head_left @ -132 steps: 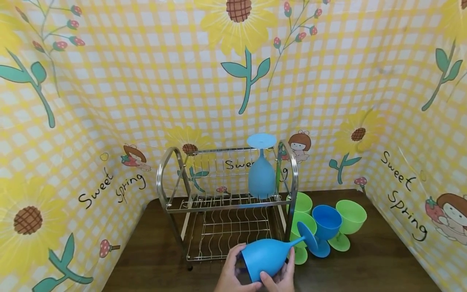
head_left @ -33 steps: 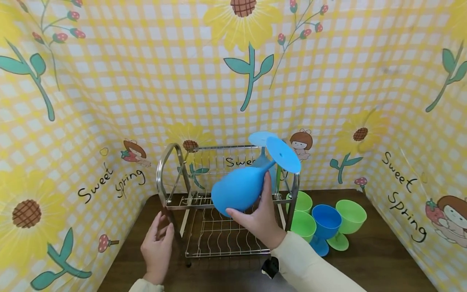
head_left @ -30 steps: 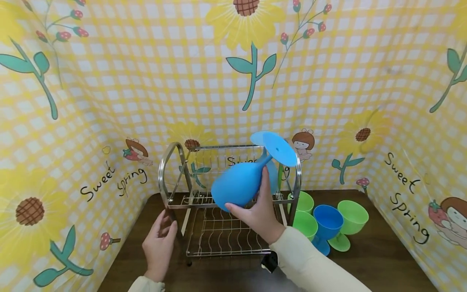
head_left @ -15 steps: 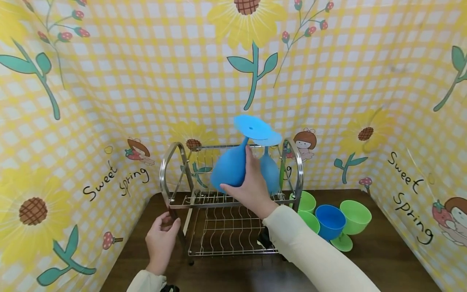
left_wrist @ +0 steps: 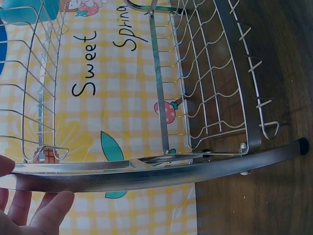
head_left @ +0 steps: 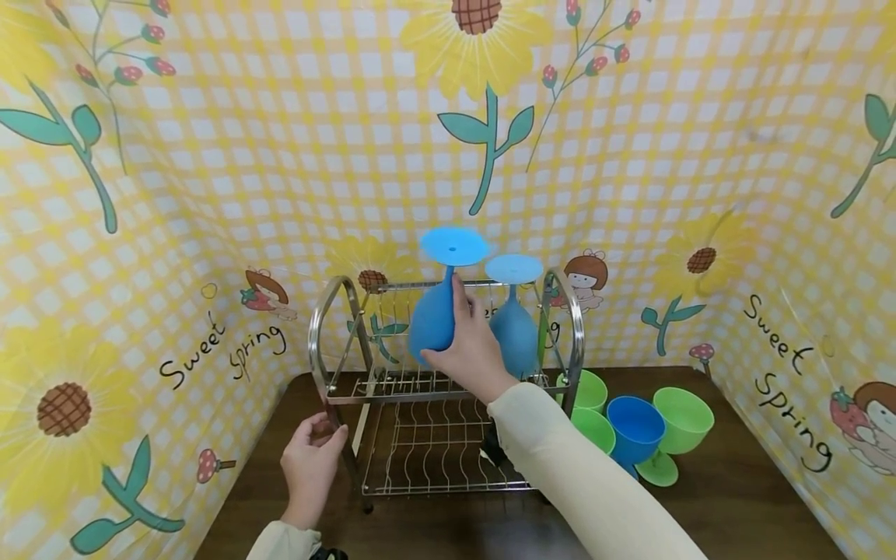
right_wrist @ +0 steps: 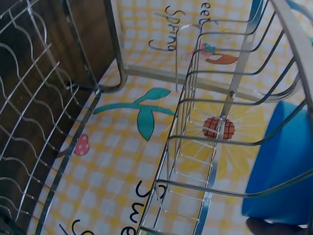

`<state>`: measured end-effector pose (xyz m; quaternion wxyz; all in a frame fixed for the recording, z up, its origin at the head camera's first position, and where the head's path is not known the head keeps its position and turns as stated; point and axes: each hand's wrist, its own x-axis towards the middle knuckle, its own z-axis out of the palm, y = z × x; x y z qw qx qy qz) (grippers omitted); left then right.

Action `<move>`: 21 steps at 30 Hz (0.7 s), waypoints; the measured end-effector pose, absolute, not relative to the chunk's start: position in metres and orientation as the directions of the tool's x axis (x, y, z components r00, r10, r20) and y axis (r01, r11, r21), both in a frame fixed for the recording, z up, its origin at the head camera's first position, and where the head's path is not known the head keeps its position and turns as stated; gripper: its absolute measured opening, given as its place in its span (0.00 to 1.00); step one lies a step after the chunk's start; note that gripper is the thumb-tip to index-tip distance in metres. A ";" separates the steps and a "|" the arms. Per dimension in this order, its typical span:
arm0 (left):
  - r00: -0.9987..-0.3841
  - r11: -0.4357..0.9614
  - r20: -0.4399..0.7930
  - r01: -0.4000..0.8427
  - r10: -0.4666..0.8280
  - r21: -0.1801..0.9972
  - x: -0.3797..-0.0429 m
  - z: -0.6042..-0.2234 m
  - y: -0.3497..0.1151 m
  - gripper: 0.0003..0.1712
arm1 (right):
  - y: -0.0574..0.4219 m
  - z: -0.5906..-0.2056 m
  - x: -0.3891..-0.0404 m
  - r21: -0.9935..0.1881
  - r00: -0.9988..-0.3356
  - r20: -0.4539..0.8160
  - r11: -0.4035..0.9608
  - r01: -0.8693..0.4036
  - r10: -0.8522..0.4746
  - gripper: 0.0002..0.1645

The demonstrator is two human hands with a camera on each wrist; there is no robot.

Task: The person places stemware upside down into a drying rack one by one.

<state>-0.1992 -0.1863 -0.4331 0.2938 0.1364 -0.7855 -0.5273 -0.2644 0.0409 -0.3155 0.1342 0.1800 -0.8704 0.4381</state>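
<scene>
At steel rack [head_left: 577, 330]: gripping blue goblet [head_left: 430, 323] rim-down with right hand [head_left: 472, 350], apparently for stable seating; holding side frame [left_wrist: 127, 180] with left hand [head_left: 311, 463], presumably against shifting.

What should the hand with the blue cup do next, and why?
Probably settle the held goblet gently on the upper shelf: the right hand has it upside down there, beside another blue goblet standing the same way. I can't tell whether its rim touches.
</scene>
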 end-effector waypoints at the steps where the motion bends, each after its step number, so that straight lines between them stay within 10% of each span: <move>1: -0.789 0.402 0.316 0.096 -0.527 0.911 -0.199 -0.434 -0.186 0.14 | 0.040 -0.316 -0.266 -0.707 -0.900 0.391 0.563 -0.428 -0.194 0.67; 21: -0.772 0.409 0.366 0.152 -0.520 0.900 -0.198 -0.434 -0.188 0.14 | 0.036 -0.319 -0.283 -0.627 -0.932 0.309 0.696 -0.350 -0.190 0.72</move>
